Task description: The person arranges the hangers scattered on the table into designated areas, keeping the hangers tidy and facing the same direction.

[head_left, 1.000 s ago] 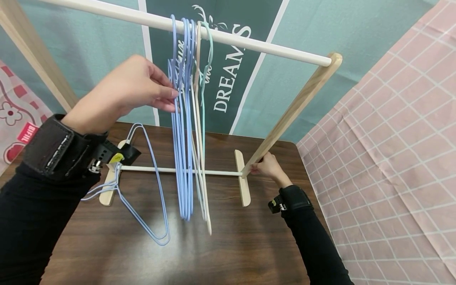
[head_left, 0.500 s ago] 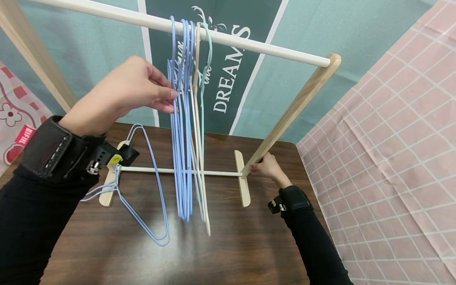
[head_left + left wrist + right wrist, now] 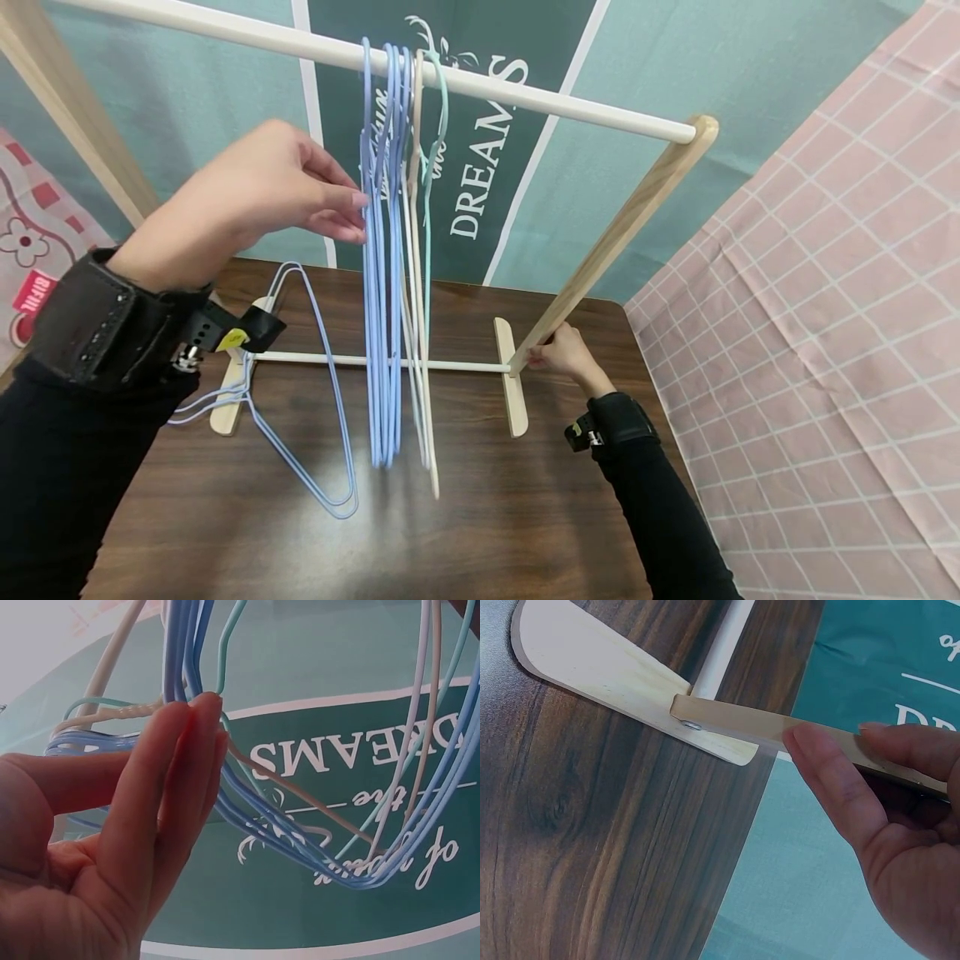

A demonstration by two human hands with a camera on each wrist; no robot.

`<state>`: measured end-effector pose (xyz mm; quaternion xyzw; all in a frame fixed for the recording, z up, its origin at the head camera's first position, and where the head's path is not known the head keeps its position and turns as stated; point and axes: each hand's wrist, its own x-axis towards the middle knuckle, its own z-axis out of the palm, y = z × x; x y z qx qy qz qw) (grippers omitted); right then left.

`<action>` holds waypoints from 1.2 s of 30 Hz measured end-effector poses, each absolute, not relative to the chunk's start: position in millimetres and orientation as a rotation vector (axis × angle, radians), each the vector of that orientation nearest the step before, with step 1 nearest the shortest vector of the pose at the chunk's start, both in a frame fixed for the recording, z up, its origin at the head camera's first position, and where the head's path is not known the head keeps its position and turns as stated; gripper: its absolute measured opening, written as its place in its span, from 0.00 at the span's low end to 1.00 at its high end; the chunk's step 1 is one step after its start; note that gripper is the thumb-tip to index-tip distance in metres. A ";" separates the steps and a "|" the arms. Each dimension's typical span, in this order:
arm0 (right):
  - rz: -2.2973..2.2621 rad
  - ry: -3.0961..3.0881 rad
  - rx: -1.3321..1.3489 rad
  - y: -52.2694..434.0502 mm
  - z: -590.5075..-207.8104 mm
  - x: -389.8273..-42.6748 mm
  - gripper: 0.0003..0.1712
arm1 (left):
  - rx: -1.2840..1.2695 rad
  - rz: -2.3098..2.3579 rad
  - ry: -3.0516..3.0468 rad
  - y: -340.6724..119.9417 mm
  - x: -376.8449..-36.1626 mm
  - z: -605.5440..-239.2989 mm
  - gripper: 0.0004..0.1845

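Teal backdrop cloth lettered "DREAMS" (image 3: 480, 158) hangs behind a dark wood-grain surface (image 3: 480, 533) that carries a small wooden rack. Your left hand (image 3: 247, 200) is raised to the bunch of hanging hangers (image 3: 390, 250), several blue, one beige and one teal, all hooked over the white top rail (image 3: 570, 104) near its middle. The fingers (image 3: 176, 787) lie straight and together, tips against the blue wires; the left wrist view shows no wire pinched, though the thumb's far side is hidden, so a light hold cannot be ruled out. Your right hand (image 3: 566, 354) grips the slanted wooden upright (image 3: 622, 233) low down, just above the rack's foot (image 3: 510, 387) near the right edge of the surface. Two more blue hangers (image 3: 315, 400) lie flat toward the left edge, by the other foot.

Step in hand, as judged: settling or sorting the hung bunch while you brace the rack. The next move would call for separating one wire cleanly and keeping the upright steady.

Only the head view shows the rail, both hands and the lying hangers. Only the right wrist view shows the thumb (image 3: 832, 787) pressed along the upright with the fingers curled behind it.
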<state>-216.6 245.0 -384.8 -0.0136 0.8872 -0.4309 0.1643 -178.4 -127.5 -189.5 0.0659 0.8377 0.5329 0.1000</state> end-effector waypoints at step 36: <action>-1.221 2.534 -0.067 244.2 -382.9 -214.9 0.21 | 0.213 1.563 2.402 -140.0 -161.3 -212.5 0.14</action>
